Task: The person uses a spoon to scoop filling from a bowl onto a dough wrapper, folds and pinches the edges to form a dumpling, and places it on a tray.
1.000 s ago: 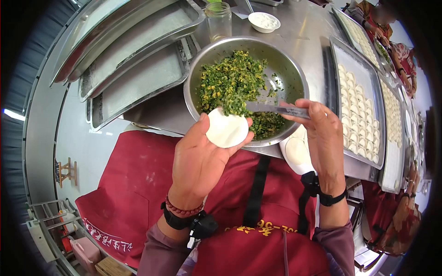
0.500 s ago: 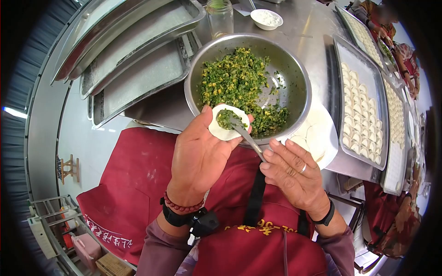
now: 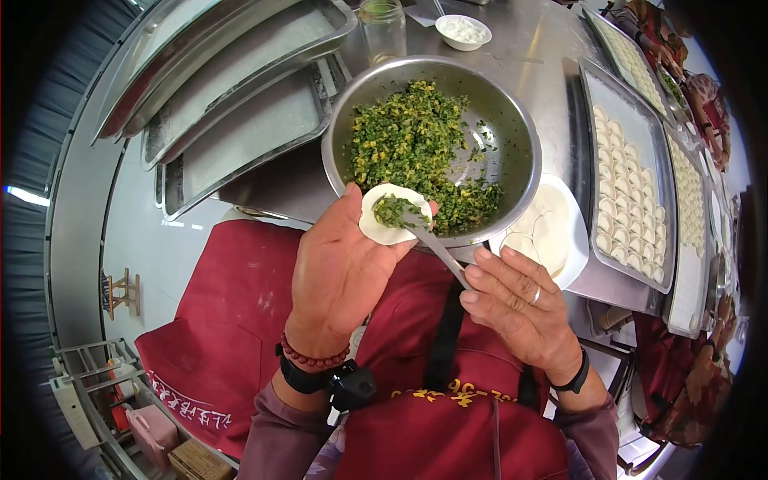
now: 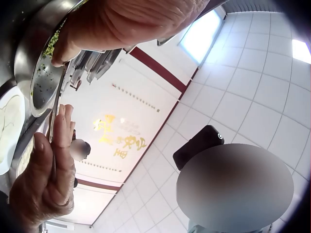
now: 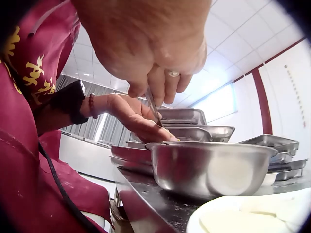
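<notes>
The wrapper (image 3: 386,234) lies in the left hand (image 3: 334,276), at the near rim of the bowl (image 3: 512,152), with a clump of green filling (image 3: 390,210) on its middle. The left hand is palm up and half open, holding the wrapper with the thumb at one edge, fingers beneath, and a fingertip showing at the opposite edge. The right hand (image 3: 524,310) pinches the handle of a spatula (image 3: 438,248), its other fingers fairly straight; the spatula's tip touches the clump. More filling is heaped in the bowl, which stands on the steel surface (image 3: 544,88). Beside the bowl, a white dish (image 3: 574,260) carries more wrappers. Farther right, dumplings (image 3: 620,204) lie in rows on a tray (image 3: 640,120). Beyond the bowl stand a jar (image 3: 382,34) and a small bowl (image 3: 464,48) of something white.
</notes>
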A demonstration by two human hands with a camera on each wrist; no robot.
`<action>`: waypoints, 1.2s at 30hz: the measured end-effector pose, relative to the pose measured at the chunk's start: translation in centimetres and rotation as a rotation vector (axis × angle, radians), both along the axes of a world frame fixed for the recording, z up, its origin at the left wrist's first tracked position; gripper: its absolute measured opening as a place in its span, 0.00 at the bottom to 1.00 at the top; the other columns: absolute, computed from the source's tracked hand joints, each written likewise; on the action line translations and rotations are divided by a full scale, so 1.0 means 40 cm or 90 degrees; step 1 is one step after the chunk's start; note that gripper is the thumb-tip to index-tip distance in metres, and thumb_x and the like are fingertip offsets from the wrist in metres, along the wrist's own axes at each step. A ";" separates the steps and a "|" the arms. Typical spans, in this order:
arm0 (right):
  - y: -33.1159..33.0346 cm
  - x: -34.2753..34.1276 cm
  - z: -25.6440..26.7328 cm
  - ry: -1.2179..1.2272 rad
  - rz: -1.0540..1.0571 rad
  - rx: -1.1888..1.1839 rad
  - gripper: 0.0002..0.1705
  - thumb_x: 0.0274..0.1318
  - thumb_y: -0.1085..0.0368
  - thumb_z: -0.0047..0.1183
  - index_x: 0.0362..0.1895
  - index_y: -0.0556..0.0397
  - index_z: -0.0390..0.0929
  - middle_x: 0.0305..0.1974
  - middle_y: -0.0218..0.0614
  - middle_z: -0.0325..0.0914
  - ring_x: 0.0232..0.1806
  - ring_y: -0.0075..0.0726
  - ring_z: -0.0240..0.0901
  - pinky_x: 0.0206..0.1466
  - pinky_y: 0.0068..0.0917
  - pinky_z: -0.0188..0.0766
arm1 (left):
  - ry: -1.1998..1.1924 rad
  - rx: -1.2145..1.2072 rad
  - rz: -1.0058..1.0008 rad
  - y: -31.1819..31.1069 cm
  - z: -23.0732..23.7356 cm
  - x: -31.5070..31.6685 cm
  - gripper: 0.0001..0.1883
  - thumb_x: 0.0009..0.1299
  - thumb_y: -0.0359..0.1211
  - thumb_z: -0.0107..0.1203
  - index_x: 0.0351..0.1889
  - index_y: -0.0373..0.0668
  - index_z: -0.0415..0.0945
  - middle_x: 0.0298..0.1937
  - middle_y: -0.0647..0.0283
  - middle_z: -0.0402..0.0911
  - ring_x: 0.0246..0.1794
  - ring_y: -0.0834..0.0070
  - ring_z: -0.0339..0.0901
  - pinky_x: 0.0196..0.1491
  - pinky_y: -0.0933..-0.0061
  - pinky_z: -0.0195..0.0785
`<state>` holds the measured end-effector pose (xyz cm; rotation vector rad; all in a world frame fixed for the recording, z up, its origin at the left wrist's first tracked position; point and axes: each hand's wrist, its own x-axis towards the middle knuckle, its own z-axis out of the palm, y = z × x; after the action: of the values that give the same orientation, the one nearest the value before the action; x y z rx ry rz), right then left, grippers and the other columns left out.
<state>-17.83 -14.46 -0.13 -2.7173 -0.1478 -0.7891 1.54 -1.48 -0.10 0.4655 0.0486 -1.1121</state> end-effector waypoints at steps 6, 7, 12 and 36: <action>-0.030 -0.017 0.019 -0.005 -0.027 0.257 0.14 0.53 0.63 0.64 0.44 0.52 0.82 0.49 0.41 0.85 0.61 0.46 0.76 0.69 0.47 0.66 | 0.005 -0.017 0.021 -0.001 0.000 0.002 0.25 0.82 0.37 0.36 0.71 0.32 0.57 0.72 0.46 0.62 0.72 0.46 0.60 0.76 0.42 0.48; -0.029 -0.017 0.019 -0.024 -0.040 0.320 0.14 0.53 0.63 0.63 0.44 0.52 0.82 0.48 0.41 0.85 0.61 0.46 0.76 0.69 0.48 0.65 | 0.004 -0.015 0.012 0.001 -0.002 0.001 0.25 0.82 0.38 0.37 0.71 0.32 0.57 0.72 0.46 0.62 0.72 0.46 0.60 0.76 0.42 0.48; -0.022 0.001 0.017 -0.036 -0.032 0.345 0.12 0.54 0.65 0.62 0.44 0.51 0.82 0.48 0.39 0.85 0.61 0.47 0.77 0.69 0.47 0.65 | -0.002 -0.026 -0.014 0.003 -0.014 -0.005 0.26 0.81 0.41 0.39 0.71 0.34 0.57 0.72 0.47 0.62 0.72 0.47 0.60 0.76 0.42 0.48; -0.019 0.045 -0.054 0.017 -0.180 0.502 0.10 0.62 0.72 0.56 0.47 0.57 0.82 0.50 0.43 0.84 0.60 0.45 0.76 0.68 0.40 0.66 | -0.026 0.099 -0.062 0.110 0.017 -0.069 0.30 0.83 0.45 0.30 0.69 0.24 0.55 0.68 0.41 0.65 0.71 0.42 0.60 0.75 0.47 0.51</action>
<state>-16.01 -15.21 -2.30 -2.0076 0.4682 -0.6866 -1.21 2.92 0.59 0.6349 0.0774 -1.1993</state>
